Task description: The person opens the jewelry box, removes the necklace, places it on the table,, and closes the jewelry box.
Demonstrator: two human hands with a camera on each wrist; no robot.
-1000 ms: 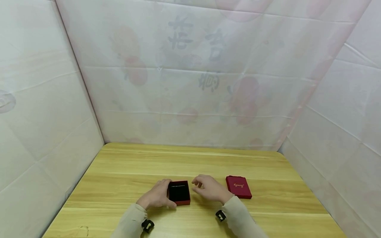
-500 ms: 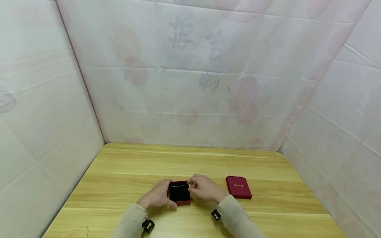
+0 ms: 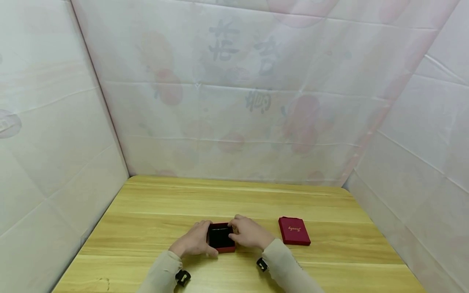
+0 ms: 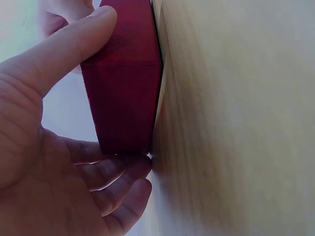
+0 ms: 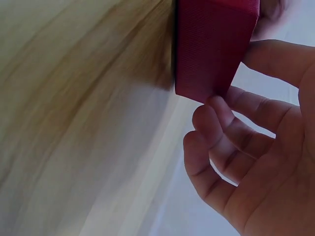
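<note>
A small red jewelry box (image 3: 225, 250) sits uncovered on the table, with a black lining (image 3: 221, 239) and a thin shiny strip across its far part. My left hand (image 3: 194, 239) grips its left side, the thumb along the near wall and the fingers round the far corner, as the left wrist view also shows on the red wall (image 4: 123, 108). Over the right rim bends my right hand (image 3: 253, 232), its thumb and index finger reaching to the inside. In the right wrist view the box (image 5: 209, 49) hides those fingertips, while the other fingers (image 5: 197, 150) curl beside the far corner.
To the right on the wooden table (image 3: 176, 199) lies the flat red lid (image 3: 294, 230) with gold lettering. White printed cloth (image 3: 234, 122) hangs behind the table and along both sides.
My right hand has moved left from beside the box until its thumb and index finger are over the right rim. The left hand, box and lid have stayed put.
</note>
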